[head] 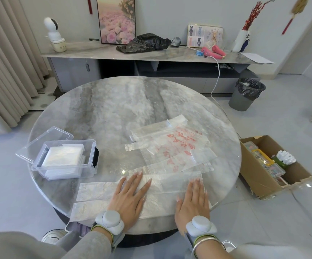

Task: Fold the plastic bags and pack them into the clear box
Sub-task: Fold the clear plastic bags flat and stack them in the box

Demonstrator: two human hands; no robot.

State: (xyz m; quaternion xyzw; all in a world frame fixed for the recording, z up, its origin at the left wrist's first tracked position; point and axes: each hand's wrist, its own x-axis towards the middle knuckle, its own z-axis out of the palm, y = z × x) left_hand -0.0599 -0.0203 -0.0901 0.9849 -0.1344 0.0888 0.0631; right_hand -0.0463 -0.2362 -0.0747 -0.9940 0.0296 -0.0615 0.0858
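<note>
Nearest to us, the left hand (128, 197) and the right hand (192, 200) both lie flat, palms down, fingers straight and a little spread, on one bag (95, 191); they grasp nothing, they only press. This bag lies along the near edge of the table (104, 109), stretched long from left to right; it seems folded lengthwise already, as one straight edge runs between the hands; its left end reaches well past the left hand.

We judge that the step in hand is to smooth this band before the next fold. To do it well, we should push the air from the middle toward the ends, because thin film traps air and springs open; we should leave one palm pressing while the other slides, otherwise the film may slip on the glossy stone; then we should bring the ends together with edges matched, so that the packet comes out about as wide as those in the box (65, 166).

Left of the hands and apart from them, the box stands open near the left rim of the table, its lid (46, 139) laid back behind it; folded bags (63, 156) are stacked inside; how much room is left above them we cannot tell. Beyond the hands, right of centre, a pile (172, 146) of flat bags with red print lies overlapping, not yet folded; farther off, a console (95, 51) stands by the wall.
</note>
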